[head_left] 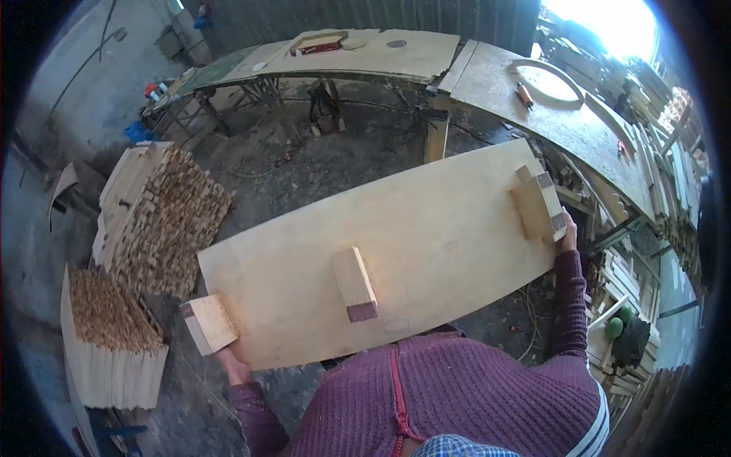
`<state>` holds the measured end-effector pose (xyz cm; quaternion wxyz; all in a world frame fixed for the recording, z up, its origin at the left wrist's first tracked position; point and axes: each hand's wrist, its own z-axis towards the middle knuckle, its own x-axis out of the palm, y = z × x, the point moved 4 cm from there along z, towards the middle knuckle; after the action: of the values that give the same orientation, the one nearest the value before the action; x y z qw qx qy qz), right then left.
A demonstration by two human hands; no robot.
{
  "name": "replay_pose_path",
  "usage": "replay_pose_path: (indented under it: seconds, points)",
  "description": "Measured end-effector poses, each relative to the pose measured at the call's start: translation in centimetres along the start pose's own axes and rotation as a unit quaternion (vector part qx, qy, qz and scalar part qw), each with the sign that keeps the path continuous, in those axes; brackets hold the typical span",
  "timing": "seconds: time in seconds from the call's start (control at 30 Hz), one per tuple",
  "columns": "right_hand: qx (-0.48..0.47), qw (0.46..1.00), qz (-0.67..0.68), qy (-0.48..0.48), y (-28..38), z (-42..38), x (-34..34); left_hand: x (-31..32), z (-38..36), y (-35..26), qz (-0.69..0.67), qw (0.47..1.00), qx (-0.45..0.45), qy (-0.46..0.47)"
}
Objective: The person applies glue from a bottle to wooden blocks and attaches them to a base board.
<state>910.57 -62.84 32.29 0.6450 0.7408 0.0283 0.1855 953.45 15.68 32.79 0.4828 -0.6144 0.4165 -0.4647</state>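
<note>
A long pale plywood board (442, 221) is held tilted across the front of my body, its right end farther up in the view. Three wooden blocks are on its upper face: a left block (211, 321) at the corner, a middle block (353, 280) with a dark reddish end, and a right block (538, 207) by the far edge. My left hand (234, 367) grips the board's lower left edge beside the left block, its fingers mostly hidden underneath. At the right end, my right hand (568, 234) is closed around the edge next to the right block.
Stacks of cut wood strips (171, 217) stand on the floor to the left. A long workbench (358, 57) runs along the back, and a right-hand table (560, 114) carries a curved wooden piece (560, 76) and an orange-handled tool (525, 97). Loose timber (620, 282) is piled at right.
</note>
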Motion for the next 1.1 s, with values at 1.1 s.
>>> replay_pose_path:
  seconds: [1.1]
  points:
    - [-0.044, 0.917, -0.299, -0.258, -10.3, 62.3, 14.8, 99.0, 55.8, 24.6, 0.0, 0.949, -0.195, 0.247]
